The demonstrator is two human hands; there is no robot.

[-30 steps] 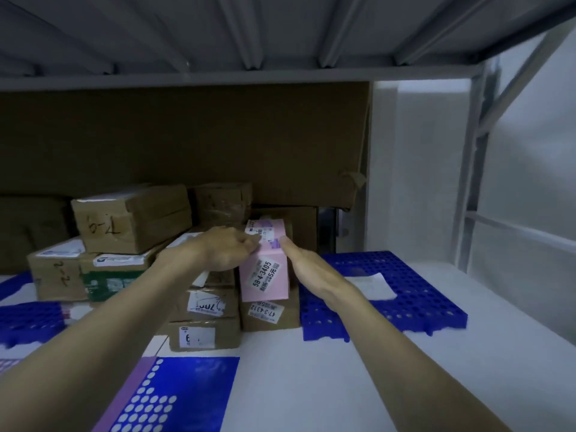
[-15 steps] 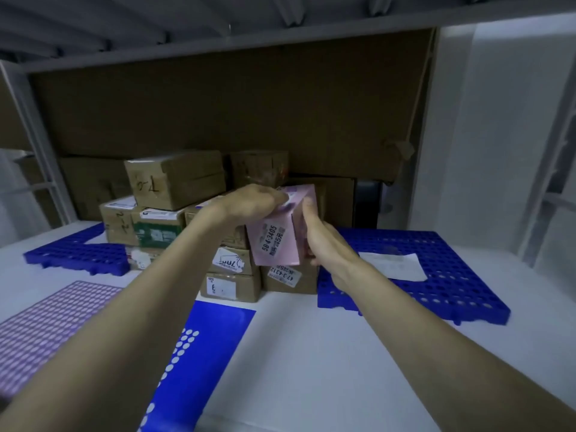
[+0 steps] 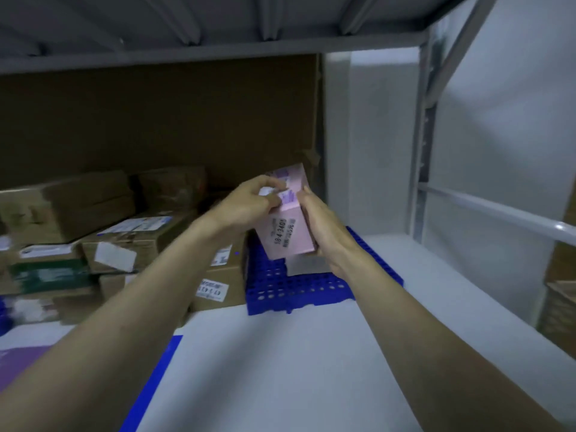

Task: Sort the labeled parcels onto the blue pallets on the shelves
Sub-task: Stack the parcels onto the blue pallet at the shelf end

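Pink labelled parcel (image 3: 288, 226), tilting in the air over the blue pallet (image 3: 299, 288): left hand (image 3: 249, 204) pinching its top corner, right hand (image 3: 324, 232) cupping its side, probably turning the label readable; brown cartons (image 3: 140, 244) sitting stacked beyond.

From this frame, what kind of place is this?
Probably a parcel storeroom or sorting depot: steel racking, stacked brown cartons with shipping labels, and a blue pallet on the shelf. Both hands hold a labelled pink box.
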